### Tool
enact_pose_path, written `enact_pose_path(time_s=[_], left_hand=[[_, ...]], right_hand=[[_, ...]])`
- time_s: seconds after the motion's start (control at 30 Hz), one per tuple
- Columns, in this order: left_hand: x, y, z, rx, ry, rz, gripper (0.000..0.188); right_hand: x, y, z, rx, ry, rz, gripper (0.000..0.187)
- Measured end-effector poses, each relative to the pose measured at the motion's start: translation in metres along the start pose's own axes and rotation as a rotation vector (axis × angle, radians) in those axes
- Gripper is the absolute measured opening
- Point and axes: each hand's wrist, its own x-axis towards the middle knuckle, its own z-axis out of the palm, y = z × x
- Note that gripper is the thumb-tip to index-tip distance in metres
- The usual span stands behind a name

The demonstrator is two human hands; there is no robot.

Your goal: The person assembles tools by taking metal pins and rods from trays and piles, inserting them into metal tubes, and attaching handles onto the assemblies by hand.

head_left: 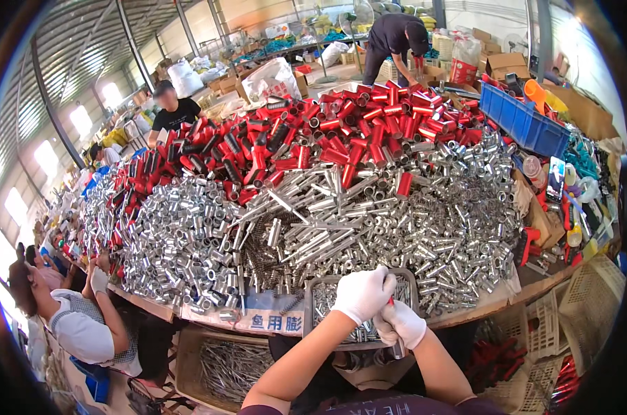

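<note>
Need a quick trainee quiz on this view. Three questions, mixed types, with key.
1. True or false: the person's left hand and right hand are both bare.
2. The large bin at the upper right of the table is: a) yellow b) blue c) white.
3. Short answer: which lies nearer the hands, the heap of red parts or the grey tray?

Key: 1. False, both are gloved. 2. b. 3. The grey tray.

Your gloves (362,296) white, shirt (341,407) maroon. Tray (415,290) grey. Rods (288,206) silver. Tubes (405,184) mostly red. Bin (524,124) blue. Nearby apron (76,303) checked.
</note>
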Motion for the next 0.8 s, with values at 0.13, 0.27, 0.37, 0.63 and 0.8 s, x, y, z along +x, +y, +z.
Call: enact_pose_path(time_s=[0.13,0.27,0.37,0.63,0.8], left_hand=[[-0.021,-0.015,-0.022,-0.138,0.07,0.062,0.036],[-0.038,-0.066,-0.042,0.111,0.18,-0.224,0.028],[-0.065,-0.137,-0.02,0.388,0.05,-0.513,0.024],[-0.085,-0.144,-0.016,0.228,0.137,-0.475,0.025],[-0.079,-0.139,-0.027,0.201,0.102,-0.453,0.026]], right_hand=[[0.008,0.009,0.001,-0.049,0.073,-0.015,0.062],[0.001,0.004,-0.018,0.212,0.349,0.025,0.046],[0.005,0.012,-0.015,0.262,0.213,-0.037,0.05],[0.014,0.016,-0.013,0.198,0.125,-0.104,0.049],[0.016,0.015,-0.018,0.224,0.151,-0.089,0.048]])
